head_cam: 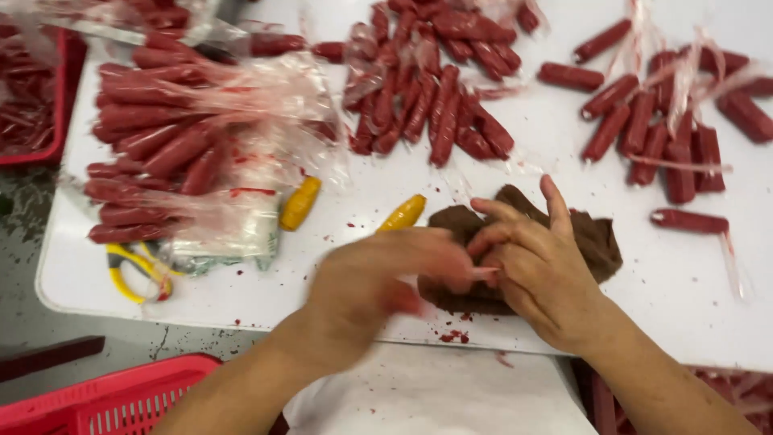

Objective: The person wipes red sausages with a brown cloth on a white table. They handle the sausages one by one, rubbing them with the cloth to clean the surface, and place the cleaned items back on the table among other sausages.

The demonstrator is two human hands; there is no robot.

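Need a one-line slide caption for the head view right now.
Left hand and right hand meet over a brown cloth on a white table strewn with red sausages.

Two hands, the left hand (378, 278) and right hand (535, 262), two yellow handles (299, 203), one brown cloth (600, 238), one pair of yellow-handled scissors (133, 270), two red baskets (105, 399) and dozens of red sausages (443, 121), too many to be counted exactly, are seen.

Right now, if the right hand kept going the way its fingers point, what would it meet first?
The right hand points up and away over the brown cloth. Past the cloth's edge lies bare white table, then probably the loose red sausages, though depth is hard to judge.
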